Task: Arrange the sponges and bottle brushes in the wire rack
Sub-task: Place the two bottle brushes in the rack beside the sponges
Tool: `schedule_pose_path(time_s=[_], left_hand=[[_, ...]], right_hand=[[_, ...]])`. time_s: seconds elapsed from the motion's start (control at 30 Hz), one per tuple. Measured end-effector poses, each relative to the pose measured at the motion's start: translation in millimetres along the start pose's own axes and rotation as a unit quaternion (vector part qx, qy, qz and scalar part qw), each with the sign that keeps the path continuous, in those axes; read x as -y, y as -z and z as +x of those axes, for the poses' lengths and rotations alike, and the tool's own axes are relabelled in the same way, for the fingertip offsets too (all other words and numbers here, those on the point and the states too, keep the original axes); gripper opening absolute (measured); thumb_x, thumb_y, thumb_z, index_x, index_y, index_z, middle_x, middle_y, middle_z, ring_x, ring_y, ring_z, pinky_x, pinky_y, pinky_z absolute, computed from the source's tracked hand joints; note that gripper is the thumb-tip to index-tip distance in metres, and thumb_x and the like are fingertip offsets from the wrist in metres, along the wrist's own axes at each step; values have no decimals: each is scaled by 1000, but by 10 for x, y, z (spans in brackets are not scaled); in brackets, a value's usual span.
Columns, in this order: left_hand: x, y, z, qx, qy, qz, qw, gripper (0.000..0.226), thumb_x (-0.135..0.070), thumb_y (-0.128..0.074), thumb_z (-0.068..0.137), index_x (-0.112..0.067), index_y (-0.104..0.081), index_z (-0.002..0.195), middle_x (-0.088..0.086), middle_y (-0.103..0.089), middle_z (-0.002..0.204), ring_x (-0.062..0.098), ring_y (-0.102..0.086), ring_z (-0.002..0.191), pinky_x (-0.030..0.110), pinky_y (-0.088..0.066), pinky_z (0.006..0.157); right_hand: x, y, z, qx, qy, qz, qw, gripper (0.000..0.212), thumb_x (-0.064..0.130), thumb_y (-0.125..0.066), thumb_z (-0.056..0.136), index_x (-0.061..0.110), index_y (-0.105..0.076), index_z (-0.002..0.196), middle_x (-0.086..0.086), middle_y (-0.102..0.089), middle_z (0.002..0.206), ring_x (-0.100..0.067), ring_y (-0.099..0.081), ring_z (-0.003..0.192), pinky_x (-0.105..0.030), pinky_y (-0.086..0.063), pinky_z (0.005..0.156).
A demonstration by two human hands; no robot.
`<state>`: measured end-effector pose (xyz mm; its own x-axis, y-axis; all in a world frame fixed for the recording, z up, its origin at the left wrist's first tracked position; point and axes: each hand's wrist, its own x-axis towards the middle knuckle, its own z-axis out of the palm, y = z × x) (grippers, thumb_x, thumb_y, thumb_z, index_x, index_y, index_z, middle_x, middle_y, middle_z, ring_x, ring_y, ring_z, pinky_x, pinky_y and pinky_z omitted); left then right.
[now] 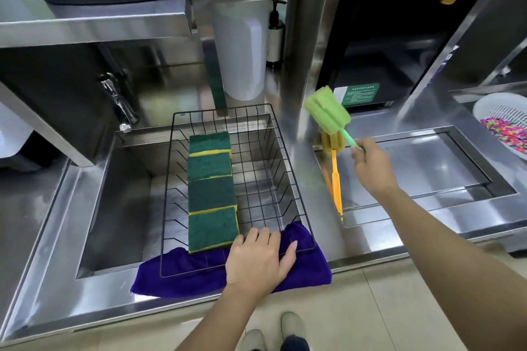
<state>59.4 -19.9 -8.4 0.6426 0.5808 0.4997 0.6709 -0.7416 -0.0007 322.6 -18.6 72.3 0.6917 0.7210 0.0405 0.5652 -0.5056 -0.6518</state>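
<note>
Right hand (pixel 369 164): closed on the handle end of the green brush (pixel 328 112), held in the air right of the rack (pixel 282 151); its long axis runs up-left from the fist, foam head leaning toward the rack's far right corner. Left hand (pixel 258 258): flat, fingers spread, resting on the rack's near rim and the purple cloth (pixel 310 271). Sponges (pixel 211 191): four in a row, left of centre in the rack. Orange brush (pixel 336 179): lying beside the right-hand basin's left edge, head partly hidden behind the green handle; brush count there uncertain.
</note>
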Motion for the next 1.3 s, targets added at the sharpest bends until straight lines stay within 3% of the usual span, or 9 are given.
schedule_pose_path(time_s=[0.17,0.37,0.43,0.6,0.7,0.8,0.9,1.13,1.3], left_hand=[[23,42,-3,8,12,-12,1000,45,-48,-43,90,-15,-59,64,1,-54,59,22,-52,55,31,-42,51],[395,185,-115,-1,100,15,995,41,-40,-43,90,-14,-54,60,2,-51,54,23,-50,48,30,-39,48],[493,194,-190,-5,116,21,993,41,-38,-43,90,-13,-54,60,2,-51,53,23,-50,47,30,-39,47],[512,147,-257,-17,107,36,993,36,-33,-45,89,-15,-54,59,1,-50,55,22,-49,50,30,-38,46],[514,141,-250,-18,106,34,994,35,-32,-45,88,-15,-54,59,1,-51,56,22,-49,51,30,-37,47],[515,146,-252,-16,106,33,994,34,-32,-45,88,-15,-54,59,0,-51,56,21,-48,52,29,-36,48],[519,136,-255,-15,110,32,993,33,-32,-46,87,-16,-53,59,0,-49,57,22,-48,53,30,-35,48],[511,155,-253,-1,116,30,993,33,-32,-46,87,-15,-54,59,0,-50,57,22,-48,53,30,-36,48],[518,167,-248,20,121,27,992,35,-31,-44,87,-15,-55,59,1,-51,57,22,-49,52,30,-37,47]], right_hand=[[575,-128,-2,18,26,167,985,8,16,-41,98,12,-48,94,-4,-58,67,-8,-54,49,-29,-46,56],[1056,-529,-195,159,116,32,980,21,28,-40,98,9,-48,100,1,-49,69,-24,-47,75,-31,-29,64],[1118,-751,-275,191,104,8,976,19,28,-37,99,11,-41,94,2,-47,67,-27,-50,77,-32,-33,65],[1106,-1304,-408,264,39,-33,963,21,18,-33,99,-2,-38,106,-31,-60,109,-44,-59,101,-37,-39,72],[1062,-1497,-464,320,-2,-54,946,33,14,-35,99,-10,-34,121,-28,-57,103,-43,-54,116,-36,-39,79],[1036,-1553,-500,354,-38,-73,932,40,18,-36,100,-9,-30,128,-32,-49,132,-40,-49,123,-35,-40,87],[979,-1565,-507,387,-32,-116,914,46,25,-32,101,-8,-32,132,-30,-44,140,-39,-45,127,-36,-39,95],[952,-1562,-521,377,29,-186,907,48,34,-33,99,-4,-40,127,-28,-51,134,-39,-51,122,-41,-42,94],[1000,-1363,-519,292,55,-161,941,39,32,-34,99,2,-47,120,-24,-60,121,-39,-58,109,-41,-45,84]])
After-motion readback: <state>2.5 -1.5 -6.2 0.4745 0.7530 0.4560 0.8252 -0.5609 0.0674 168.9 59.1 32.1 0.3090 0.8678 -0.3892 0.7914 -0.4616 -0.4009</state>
